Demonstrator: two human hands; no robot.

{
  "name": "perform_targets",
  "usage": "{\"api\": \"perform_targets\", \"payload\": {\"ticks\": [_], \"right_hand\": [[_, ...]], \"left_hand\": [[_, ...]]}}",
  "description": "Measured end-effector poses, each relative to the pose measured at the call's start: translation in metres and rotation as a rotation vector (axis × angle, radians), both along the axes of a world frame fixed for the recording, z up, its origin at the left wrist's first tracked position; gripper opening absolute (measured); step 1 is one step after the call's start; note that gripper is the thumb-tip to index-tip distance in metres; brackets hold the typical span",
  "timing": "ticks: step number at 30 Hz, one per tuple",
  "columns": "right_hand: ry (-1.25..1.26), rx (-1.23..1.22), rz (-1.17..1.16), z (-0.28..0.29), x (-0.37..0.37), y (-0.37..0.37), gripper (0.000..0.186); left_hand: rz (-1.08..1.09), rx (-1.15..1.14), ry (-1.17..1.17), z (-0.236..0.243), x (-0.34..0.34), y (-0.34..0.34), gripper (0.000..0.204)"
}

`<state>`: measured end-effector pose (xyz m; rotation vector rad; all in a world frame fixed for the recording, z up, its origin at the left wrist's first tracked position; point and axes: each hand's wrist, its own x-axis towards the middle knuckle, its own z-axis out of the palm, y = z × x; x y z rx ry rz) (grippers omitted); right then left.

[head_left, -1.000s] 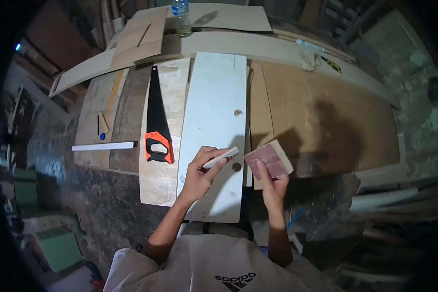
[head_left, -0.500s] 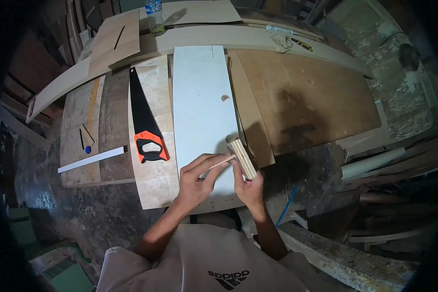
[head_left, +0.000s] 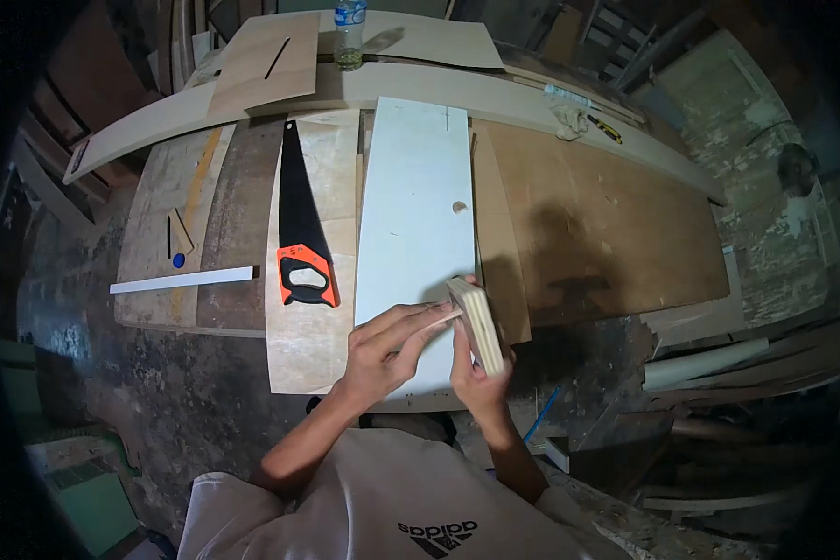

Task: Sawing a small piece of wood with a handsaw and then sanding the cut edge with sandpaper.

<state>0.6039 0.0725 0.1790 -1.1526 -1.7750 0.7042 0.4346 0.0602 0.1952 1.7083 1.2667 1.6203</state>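
Observation:
A small plywood block (head_left: 483,334), its pale layered edge facing up, is gripped in my right hand (head_left: 481,387) over the near end of a long white board (head_left: 411,196). My left hand (head_left: 381,353) has its fingers stretched forward and pressed together around a thin, flat, pale piece (head_left: 444,319). That piece meets the block's left face; its kind is hard to make out, and the fingers cover most of it. To the left of the board lies a handsaw (head_left: 302,201) with a black blade and an orange-and-black handle.
A white strip (head_left: 185,280) and a pair of compasses (head_left: 179,235) lie at left. Farther back are a water bottle (head_left: 349,37), a yellow-black utility knife (head_left: 606,131), a crumpled rag (head_left: 570,122) and a tube (head_left: 567,95). A brown panel (head_left: 607,215) covers the right side.
My view has turned slightly, so the bench things appear farther right. Both hands keep their holds, and the block is tilted a little differently against the thin piece.

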Motion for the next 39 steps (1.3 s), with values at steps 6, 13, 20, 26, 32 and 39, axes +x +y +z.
{"api": "perform_targets", "payload": {"ticks": [6,13,20,26,32,39], "right_hand": [[0.082,-0.046,0.048,0.005,-0.004,-0.001,0.046],[0.017,0.126,-0.016,0.018,-0.009,-0.003,0.039],[0.055,0.058,0.02,-0.003,0.004,-0.005,0.041],[0.024,0.023,0.021,-0.017,0.017,-0.012,0.049],[0.002,0.162,-0.032,0.009,0.012,-0.023,0.048],[0.016,0.227,-0.007,0.012,0.01,-0.025,0.046]], "left_hand": [[0.008,0.002,0.042,0.003,-0.003,0.001,0.032],[-0.026,-0.025,0.047,-0.006,0.001,-0.006,0.03],[-0.036,-0.033,0.012,-0.008,0.009,-0.012,0.03],[-0.038,-0.001,0.045,0.002,0.015,-0.017,0.029],[-0.032,0.044,0.059,0.001,0.019,-0.018,0.029],[-0.026,0.042,0.078,-0.003,0.02,-0.022,0.031]]}}
